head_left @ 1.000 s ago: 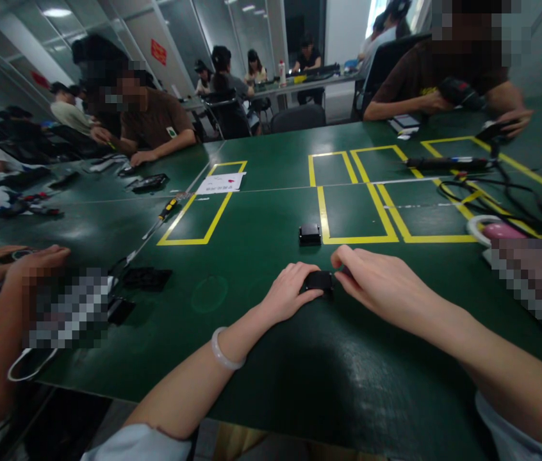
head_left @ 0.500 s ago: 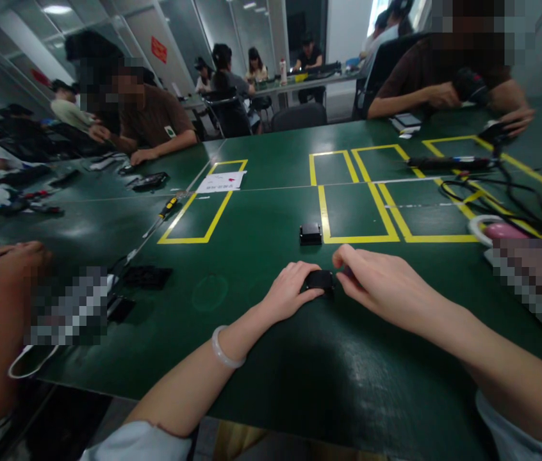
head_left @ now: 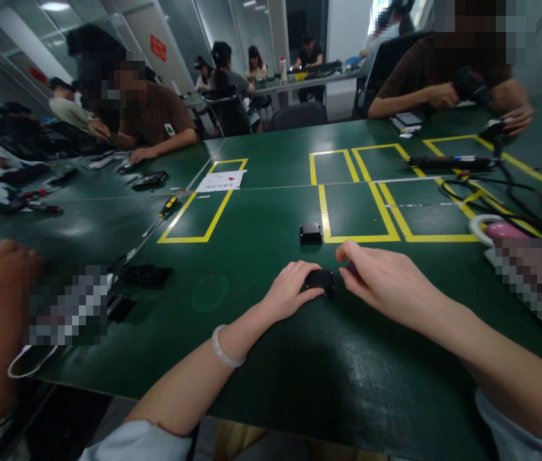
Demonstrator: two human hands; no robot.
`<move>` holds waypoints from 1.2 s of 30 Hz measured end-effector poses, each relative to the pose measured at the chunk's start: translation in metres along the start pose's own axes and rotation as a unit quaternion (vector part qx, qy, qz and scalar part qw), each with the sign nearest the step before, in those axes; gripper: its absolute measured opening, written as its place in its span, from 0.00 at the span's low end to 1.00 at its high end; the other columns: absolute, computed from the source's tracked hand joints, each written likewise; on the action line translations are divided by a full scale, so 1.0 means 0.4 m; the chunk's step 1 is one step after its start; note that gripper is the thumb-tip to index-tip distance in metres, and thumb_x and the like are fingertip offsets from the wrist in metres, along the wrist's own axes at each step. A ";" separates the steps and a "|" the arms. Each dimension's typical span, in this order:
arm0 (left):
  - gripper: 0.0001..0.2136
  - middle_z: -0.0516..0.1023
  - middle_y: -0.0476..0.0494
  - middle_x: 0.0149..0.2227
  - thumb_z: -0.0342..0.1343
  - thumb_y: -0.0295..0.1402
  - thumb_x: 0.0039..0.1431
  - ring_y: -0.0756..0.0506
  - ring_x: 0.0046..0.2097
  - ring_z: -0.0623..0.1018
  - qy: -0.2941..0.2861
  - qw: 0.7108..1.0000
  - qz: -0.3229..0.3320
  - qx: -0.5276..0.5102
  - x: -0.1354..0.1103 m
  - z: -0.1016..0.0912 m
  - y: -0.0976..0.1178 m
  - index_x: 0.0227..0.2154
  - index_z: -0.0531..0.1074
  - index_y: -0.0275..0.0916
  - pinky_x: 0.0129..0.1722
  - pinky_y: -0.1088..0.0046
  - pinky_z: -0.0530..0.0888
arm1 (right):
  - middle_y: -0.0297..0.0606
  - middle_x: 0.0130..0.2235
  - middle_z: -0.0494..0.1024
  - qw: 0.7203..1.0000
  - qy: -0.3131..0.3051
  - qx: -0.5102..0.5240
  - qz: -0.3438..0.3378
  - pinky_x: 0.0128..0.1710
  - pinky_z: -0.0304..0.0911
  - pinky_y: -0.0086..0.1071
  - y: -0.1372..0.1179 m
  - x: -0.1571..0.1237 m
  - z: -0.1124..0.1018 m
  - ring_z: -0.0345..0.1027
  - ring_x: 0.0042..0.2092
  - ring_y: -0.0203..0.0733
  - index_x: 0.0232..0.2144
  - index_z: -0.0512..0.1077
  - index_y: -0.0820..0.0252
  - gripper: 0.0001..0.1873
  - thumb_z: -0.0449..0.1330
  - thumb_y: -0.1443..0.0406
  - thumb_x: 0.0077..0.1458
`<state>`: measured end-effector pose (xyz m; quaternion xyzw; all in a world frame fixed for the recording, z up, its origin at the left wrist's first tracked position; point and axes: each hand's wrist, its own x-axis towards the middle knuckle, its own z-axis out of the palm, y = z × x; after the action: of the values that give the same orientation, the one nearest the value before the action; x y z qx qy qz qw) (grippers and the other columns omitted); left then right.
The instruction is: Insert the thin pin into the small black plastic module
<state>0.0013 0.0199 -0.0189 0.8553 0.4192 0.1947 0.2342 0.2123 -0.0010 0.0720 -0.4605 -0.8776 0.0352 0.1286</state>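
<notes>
My left hand (head_left: 290, 291) is closed on the left end of a small black box (head_left: 320, 280) that lies on the green table. Its thumb runs along the near side and the fingers along the far side. Just right of the box, a small gap away, my right hand (head_left: 377, 275) is curled with thumb and fingers drawn together. A bit of something dark shows inside that curl, too hidden to name. A second small black box (head_left: 311, 234) stands farther back, touched by neither hand.
Yellow tape outlines (head_left: 357, 238) mark the green table (head_left: 271, 358). A screwdriver (head_left: 169, 206) and paper sheet (head_left: 221, 181) lie left of centre, flat black parts (head_left: 146, 276) nearer. Black cables (head_left: 506, 186) lie at right. A co-worker's hand (head_left: 4, 269) rests at far left; others sit opposite.
My right hand has drawn slightly right, away from the box. My left hand and both boxes have hardly moved. The co-worker's hand at far left has shifted a little left.
</notes>
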 end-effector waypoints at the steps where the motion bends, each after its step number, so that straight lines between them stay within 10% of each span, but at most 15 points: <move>1: 0.16 0.71 0.43 0.46 0.53 0.42 0.62 0.41 0.48 0.69 0.000 1.000 -0.001 -0.001 0.000 0.000 0.000 0.49 0.64 0.42 0.50 0.62 0.67 | 0.35 0.30 0.74 1.000 -0.002 -0.007 0.000 0.28 0.55 0.31 -0.001 0.000 -0.002 0.69 0.30 0.40 0.40 0.61 0.58 0.06 0.47 0.64 0.60; 36: 0.17 0.70 0.42 0.47 0.53 0.42 0.62 0.41 0.48 0.68 0.005 1.000 0.004 0.006 -0.003 0.001 -0.003 0.50 0.64 0.41 0.49 0.63 0.66 | 0.35 0.29 0.73 1.000 -0.025 -0.006 0.007 0.27 0.53 0.32 -0.005 0.007 -0.008 0.69 0.31 0.42 0.35 0.61 0.57 0.10 0.46 0.58 0.64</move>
<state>0.0001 0.0195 -0.0201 0.8575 0.4179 0.1973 0.2262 0.2099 0.0000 0.0762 -0.4666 -0.8774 0.0423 0.1033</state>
